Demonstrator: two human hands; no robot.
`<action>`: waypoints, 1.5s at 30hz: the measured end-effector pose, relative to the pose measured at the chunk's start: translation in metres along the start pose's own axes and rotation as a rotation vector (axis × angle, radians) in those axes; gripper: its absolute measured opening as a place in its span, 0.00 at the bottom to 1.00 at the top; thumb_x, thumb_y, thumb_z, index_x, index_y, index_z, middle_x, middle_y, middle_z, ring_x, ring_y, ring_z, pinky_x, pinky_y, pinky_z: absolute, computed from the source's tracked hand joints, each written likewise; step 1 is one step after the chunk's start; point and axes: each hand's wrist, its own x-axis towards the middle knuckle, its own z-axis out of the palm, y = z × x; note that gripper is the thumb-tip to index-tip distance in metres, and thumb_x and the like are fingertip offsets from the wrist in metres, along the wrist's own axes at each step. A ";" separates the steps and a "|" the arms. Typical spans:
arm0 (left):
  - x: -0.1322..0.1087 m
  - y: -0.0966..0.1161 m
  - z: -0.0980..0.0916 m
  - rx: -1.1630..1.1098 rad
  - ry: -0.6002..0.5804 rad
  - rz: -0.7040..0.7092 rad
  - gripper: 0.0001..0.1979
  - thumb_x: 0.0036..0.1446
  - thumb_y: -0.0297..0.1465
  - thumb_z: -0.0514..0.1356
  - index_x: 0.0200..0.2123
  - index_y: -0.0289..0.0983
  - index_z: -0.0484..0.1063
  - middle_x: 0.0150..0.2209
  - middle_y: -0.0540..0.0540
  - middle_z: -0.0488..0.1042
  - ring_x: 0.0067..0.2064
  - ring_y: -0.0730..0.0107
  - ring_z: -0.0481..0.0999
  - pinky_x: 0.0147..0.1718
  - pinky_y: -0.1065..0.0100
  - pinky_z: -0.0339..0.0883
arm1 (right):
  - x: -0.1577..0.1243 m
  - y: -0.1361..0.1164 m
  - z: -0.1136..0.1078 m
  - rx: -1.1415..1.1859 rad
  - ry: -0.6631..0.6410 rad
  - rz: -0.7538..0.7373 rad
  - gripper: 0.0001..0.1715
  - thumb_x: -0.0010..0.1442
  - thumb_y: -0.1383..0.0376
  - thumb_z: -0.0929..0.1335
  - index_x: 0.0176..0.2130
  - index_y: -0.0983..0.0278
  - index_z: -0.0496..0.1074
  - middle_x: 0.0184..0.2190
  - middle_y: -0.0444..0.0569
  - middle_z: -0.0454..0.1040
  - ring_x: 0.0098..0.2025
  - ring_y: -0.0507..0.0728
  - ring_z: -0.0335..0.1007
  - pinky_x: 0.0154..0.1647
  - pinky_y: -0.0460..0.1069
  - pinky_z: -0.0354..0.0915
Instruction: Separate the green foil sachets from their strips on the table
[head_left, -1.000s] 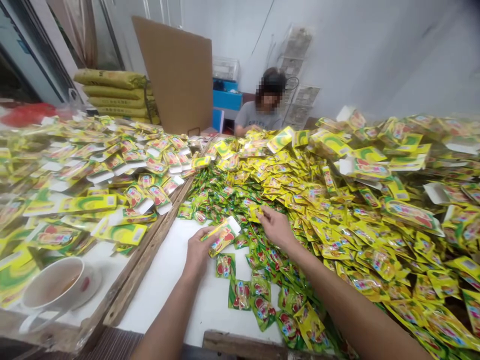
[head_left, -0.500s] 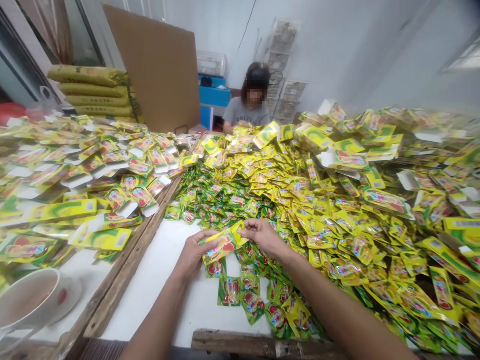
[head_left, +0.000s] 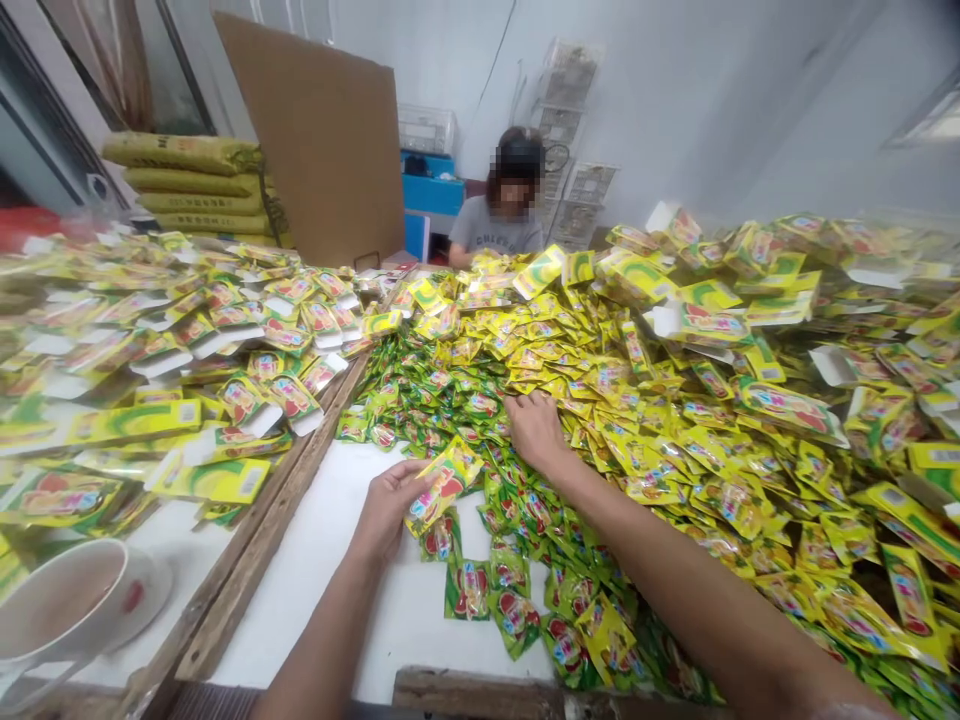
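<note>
My left hand [head_left: 391, 508] grips a yellow printed box [head_left: 445, 484] by its left end, above the white tabletop [head_left: 330, 560]. Up and to the right, my right hand [head_left: 534, 428] rests at the heap, its fingertips among the packets; whether it pinches one is hidden. Green packets [head_left: 465, 395] lie beyond and between the hands, and yellow packets [head_left: 675, 440] are piled to the right. Several loose green packets [head_left: 468, 588] lie on the white surface below the held box.
Boxes with open flaps [head_left: 247, 400] cover the left side beyond a wooden strip [head_left: 262, 540]. A cup of brownish liquid [head_left: 67, 610] stands at lower left. Across the table sits a person [head_left: 495, 228], near a cardboard sheet [head_left: 322, 150] and stacked sacks [head_left: 195, 190].
My right hand has left the yellow box and moved up and away to the packet heap. My left hand still holds the box, now tilted more steeply.
</note>
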 end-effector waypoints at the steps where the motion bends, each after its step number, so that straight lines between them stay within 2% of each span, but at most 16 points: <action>1: 0.001 -0.001 -0.001 0.004 0.019 0.016 0.19 0.33 0.32 0.72 0.32 0.33 0.74 0.26 0.46 0.79 0.25 0.68 0.77 0.26 0.71 0.69 | 0.000 0.000 0.004 0.046 0.016 -0.002 0.11 0.53 0.71 0.66 0.39 0.65 0.70 0.36 0.58 0.75 0.43 0.63 0.64 0.43 0.54 0.56; 4: 0.003 -0.003 -0.001 0.029 0.055 0.050 0.18 0.33 0.34 0.72 0.31 0.33 0.74 0.25 0.47 0.79 0.25 0.68 0.77 0.26 0.71 0.69 | -0.008 -0.005 0.009 0.438 0.099 0.149 0.11 0.55 0.64 0.65 0.40 0.63 0.69 0.32 0.52 0.74 0.36 0.59 0.67 0.37 0.51 0.59; 6: 0.003 -0.004 0.000 0.048 0.058 0.055 0.18 0.33 0.34 0.72 0.30 0.33 0.74 0.25 0.47 0.79 0.25 0.69 0.77 0.26 0.72 0.69 | -0.016 -0.011 0.007 0.813 0.107 0.265 0.17 0.53 0.58 0.67 0.41 0.63 0.67 0.28 0.47 0.72 0.31 0.56 0.66 0.33 0.49 0.61; 8: 0.002 -0.003 0.002 0.054 0.042 0.054 0.18 0.34 0.33 0.72 0.30 0.33 0.75 0.25 0.47 0.79 0.25 0.69 0.77 0.27 0.72 0.69 | -0.023 -0.021 0.004 1.101 0.071 0.294 0.21 0.48 0.53 0.69 0.37 0.64 0.68 0.26 0.45 0.70 0.28 0.54 0.65 0.31 0.49 0.62; 10: 0.000 -0.003 0.003 0.041 0.021 0.051 0.18 0.34 0.33 0.72 0.31 0.33 0.75 0.26 0.46 0.79 0.25 0.68 0.77 0.27 0.71 0.69 | -0.030 -0.031 0.002 1.212 0.030 0.259 0.21 0.44 0.51 0.71 0.31 0.64 0.68 0.25 0.44 0.68 0.28 0.53 0.64 0.31 0.48 0.62; 12: -0.001 -0.002 0.003 0.037 0.010 0.054 0.18 0.35 0.33 0.71 0.32 0.32 0.75 0.27 0.45 0.79 0.26 0.68 0.77 0.28 0.71 0.70 | -0.036 -0.040 0.001 1.221 0.007 0.236 0.20 0.42 0.51 0.71 0.26 0.63 0.67 0.22 0.43 0.66 0.26 0.52 0.61 0.29 0.47 0.59; 15: -0.002 -0.001 0.002 0.075 -0.003 0.067 0.19 0.34 0.33 0.72 0.32 0.32 0.76 0.28 0.45 0.79 0.27 0.67 0.77 0.28 0.70 0.70 | -0.040 -0.045 0.002 1.233 0.011 0.243 0.19 0.42 0.52 0.72 0.24 0.63 0.66 0.19 0.40 0.63 0.23 0.51 0.58 0.25 0.46 0.56; 22: -0.002 -0.001 -0.002 0.180 -0.085 0.097 0.18 0.37 0.33 0.71 0.34 0.33 0.76 0.32 0.44 0.80 0.30 0.67 0.78 0.31 0.71 0.71 | -0.038 -0.041 0.007 1.455 -0.005 0.422 0.23 0.31 0.54 0.76 0.21 0.64 0.66 0.19 0.40 0.64 0.22 0.49 0.58 0.24 0.45 0.56; 28: -0.002 0.001 0.001 0.107 -0.066 0.089 0.17 0.36 0.31 0.71 0.33 0.33 0.76 0.30 0.46 0.80 0.29 0.69 0.78 0.31 0.72 0.70 | -0.037 -0.041 -0.001 1.567 0.019 0.537 0.24 0.30 0.54 0.77 0.21 0.64 0.65 0.16 0.38 0.63 0.19 0.48 0.57 0.22 0.45 0.56; 34: -0.007 0.006 0.006 -0.065 -0.027 0.011 0.18 0.33 0.32 0.72 0.31 0.32 0.76 0.26 0.45 0.79 0.25 0.70 0.77 0.27 0.72 0.70 | -0.049 -0.051 0.006 1.408 0.096 0.388 0.22 0.36 0.52 0.75 0.20 0.64 0.64 0.17 0.39 0.62 0.20 0.48 0.55 0.21 0.44 0.54; 38: -0.007 0.004 0.007 0.003 -0.063 0.028 0.18 0.35 0.31 0.72 0.32 0.31 0.76 0.26 0.45 0.79 0.26 0.69 0.77 0.27 0.71 0.70 | -0.059 -0.056 0.010 1.315 0.077 0.313 0.19 0.42 0.53 0.73 0.21 0.64 0.66 0.17 0.39 0.63 0.20 0.49 0.55 0.21 0.45 0.54; 42: -0.006 0.000 0.007 0.046 -0.043 0.029 0.18 0.33 0.31 0.72 0.32 0.33 0.76 0.27 0.46 0.79 0.26 0.69 0.77 0.27 0.72 0.70 | -0.065 -0.060 0.007 1.111 0.096 0.249 0.14 0.49 0.57 0.70 0.21 0.64 0.68 0.19 0.42 0.67 0.23 0.50 0.59 0.25 0.45 0.56; 45: -0.004 -0.001 0.006 0.033 -0.037 0.017 0.18 0.33 0.31 0.72 0.31 0.33 0.76 0.26 0.46 0.79 0.25 0.69 0.76 0.26 0.72 0.69 | -0.068 -0.065 -0.001 1.064 -0.003 0.176 0.13 0.54 0.60 0.65 0.24 0.64 0.70 0.21 0.43 0.69 0.24 0.50 0.61 0.26 0.45 0.57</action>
